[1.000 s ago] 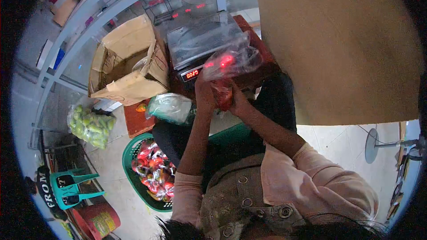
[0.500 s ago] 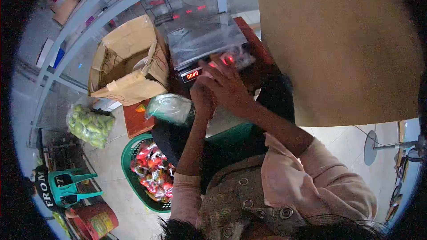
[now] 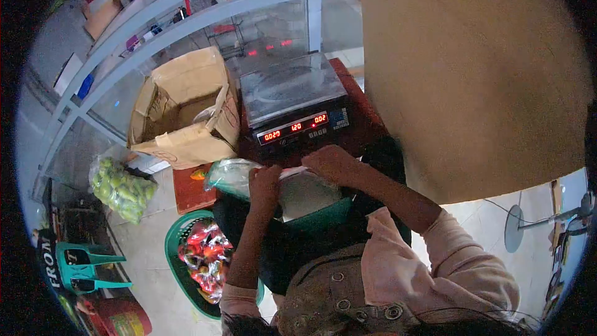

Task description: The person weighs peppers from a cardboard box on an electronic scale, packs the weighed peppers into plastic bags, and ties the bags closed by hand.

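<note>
Both of my hands are low in front of the scale, a little apart, with a thin pale strip of clear plastic bag (image 3: pixel 291 172) stretched between them. My left hand (image 3: pixel 265 186) is closed on its left end. At the other end, the fingers of my right hand (image 3: pixel 333 165) are pinched on the plastic. Folded clear plastic bags (image 3: pixel 233 176) lie just left of my left hand. Beyond my hands stands the digital scale (image 3: pixel 292 90), its flat plate bare and its red display lit. What the bag contains, if anything, cannot be made out.
An open cardboard box (image 3: pixel 193 140) stands left of the scale. On the floor are a bag of green vegetables (image 3: pixel 121 186) and a green basket (image 3: pixel 174 255) of wrapped red peppers (image 3: pixel 205 252). A large cardboard sheet (image 3: pixel 472 81) blocks the right side; a teal stool (image 3: pixel 93 267) stands left.
My hands have come back from the scale's front edge and moved apart, drawing the plastic out between them. The whole display now shows. The view has shifted slightly.
</note>
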`<state>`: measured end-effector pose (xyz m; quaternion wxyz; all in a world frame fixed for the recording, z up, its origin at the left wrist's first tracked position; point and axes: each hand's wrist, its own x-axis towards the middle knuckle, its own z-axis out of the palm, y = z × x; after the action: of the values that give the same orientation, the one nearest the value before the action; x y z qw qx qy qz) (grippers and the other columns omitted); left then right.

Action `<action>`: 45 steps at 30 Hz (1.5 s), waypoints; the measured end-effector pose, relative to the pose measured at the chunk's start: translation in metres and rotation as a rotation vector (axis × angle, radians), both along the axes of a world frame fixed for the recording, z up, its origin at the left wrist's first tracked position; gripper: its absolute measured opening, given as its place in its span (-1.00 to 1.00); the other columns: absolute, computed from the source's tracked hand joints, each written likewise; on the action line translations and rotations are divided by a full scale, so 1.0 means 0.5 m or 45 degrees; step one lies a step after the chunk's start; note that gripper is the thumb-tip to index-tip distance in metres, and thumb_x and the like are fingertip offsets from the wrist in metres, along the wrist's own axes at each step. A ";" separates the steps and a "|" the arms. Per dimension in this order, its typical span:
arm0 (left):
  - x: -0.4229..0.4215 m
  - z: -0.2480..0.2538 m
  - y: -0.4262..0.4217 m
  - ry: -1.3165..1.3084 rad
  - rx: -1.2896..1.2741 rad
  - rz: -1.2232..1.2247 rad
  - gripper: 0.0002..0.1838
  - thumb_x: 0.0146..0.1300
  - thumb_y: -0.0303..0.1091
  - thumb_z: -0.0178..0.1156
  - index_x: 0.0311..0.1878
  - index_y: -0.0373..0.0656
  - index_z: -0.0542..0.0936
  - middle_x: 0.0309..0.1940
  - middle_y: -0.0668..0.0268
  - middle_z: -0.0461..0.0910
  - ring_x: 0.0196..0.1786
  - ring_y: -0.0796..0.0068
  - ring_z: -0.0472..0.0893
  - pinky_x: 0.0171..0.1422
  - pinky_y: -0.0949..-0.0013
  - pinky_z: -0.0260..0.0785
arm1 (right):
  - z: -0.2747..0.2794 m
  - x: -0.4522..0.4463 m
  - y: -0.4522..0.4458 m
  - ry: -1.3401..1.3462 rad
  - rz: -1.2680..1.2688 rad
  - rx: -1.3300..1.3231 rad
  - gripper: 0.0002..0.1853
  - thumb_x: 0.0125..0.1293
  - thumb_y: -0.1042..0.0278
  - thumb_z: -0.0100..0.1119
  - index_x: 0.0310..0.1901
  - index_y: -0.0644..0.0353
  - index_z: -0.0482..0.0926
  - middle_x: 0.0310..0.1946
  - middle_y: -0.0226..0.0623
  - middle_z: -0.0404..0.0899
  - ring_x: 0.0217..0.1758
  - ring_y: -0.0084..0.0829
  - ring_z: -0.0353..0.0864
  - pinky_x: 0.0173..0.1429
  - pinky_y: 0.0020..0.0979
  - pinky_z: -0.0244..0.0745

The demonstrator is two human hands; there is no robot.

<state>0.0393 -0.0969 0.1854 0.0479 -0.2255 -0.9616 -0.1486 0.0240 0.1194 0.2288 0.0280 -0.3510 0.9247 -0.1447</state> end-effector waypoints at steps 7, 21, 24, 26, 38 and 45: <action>0.016 -0.025 0.022 -0.064 -0.275 0.083 -0.83 0.00 -0.40 0.13 -0.28 -0.15 0.49 -0.41 0.25 0.54 -0.22 0.22 0.54 0.03 0.14 0.19 | -0.035 0.000 -0.025 0.661 -0.088 0.332 -0.70 0.16 0.33 0.00 -0.08 0.24 0.40 -0.07 -0.12 0.46 0.13 -0.15 0.39 0.23 -0.06 0.11; 0.040 0.054 0.051 -0.417 0.194 0.191 -0.66 -0.04 -0.30 0.27 -0.18 -0.18 0.45 -0.21 0.15 0.40 -0.13 0.11 0.50 -0.07 0.14 0.38 | -0.018 0.032 0.039 -0.225 -0.148 -0.242 -0.73 0.22 0.36 -0.09 -0.07 0.19 0.47 -0.19 -0.07 0.53 -0.14 -0.02 0.53 -0.08 -0.13 0.41; 0.042 0.074 0.029 -0.145 0.327 -0.155 -0.71 0.02 -0.35 0.23 -0.17 -0.20 0.45 -0.24 0.15 0.38 -0.15 0.10 0.50 -0.15 0.18 0.42 | 0.062 0.056 0.057 -0.331 -0.067 -0.337 -0.74 0.26 0.28 -0.08 -0.12 0.22 0.49 -0.24 -0.06 0.54 -0.14 -0.05 0.53 -0.08 -0.13 0.40; 0.035 0.064 0.023 -0.341 0.691 -0.086 -0.73 0.05 -0.36 0.22 -0.19 -0.22 0.46 -0.23 0.16 0.39 -0.16 0.12 0.50 -0.15 0.19 0.42 | 0.089 0.087 0.061 -0.315 -0.045 -0.365 -0.72 0.29 0.23 -0.07 -0.12 0.22 0.48 -0.27 -0.05 0.53 -0.16 -0.05 0.52 -0.08 -0.14 0.39; 0.023 0.122 0.008 -0.052 0.893 -0.182 -0.81 0.03 -0.49 0.23 -0.27 -0.23 0.48 -0.31 0.21 0.44 -0.25 0.26 0.52 -0.20 0.29 0.44 | 0.172 0.145 0.117 -0.287 -0.355 -0.754 -0.72 0.32 0.26 -0.09 -0.13 0.32 0.45 -0.19 -0.06 0.51 -0.10 -0.02 0.47 -0.01 -0.23 0.38; 0.083 0.285 0.048 -0.103 0.896 -0.299 -0.85 0.05 -0.50 0.23 -0.27 -0.24 0.53 -0.36 0.28 0.48 -0.32 0.48 0.54 -0.27 0.43 0.43 | 0.112 -0.032 0.118 0.182 -0.316 -0.756 -0.72 0.31 0.25 -0.06 -0.13 0.31 0.45 -0.23 -0.04 0.53 -0.14 -0.10 0.51 -0.01 -0.23 0.40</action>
<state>0.0809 -0.0729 0.3277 0.0669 -0.2979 -0.8205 -0.4833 0.0081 0.1782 0.2847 -0.1582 -0.2379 0.8775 -0.3853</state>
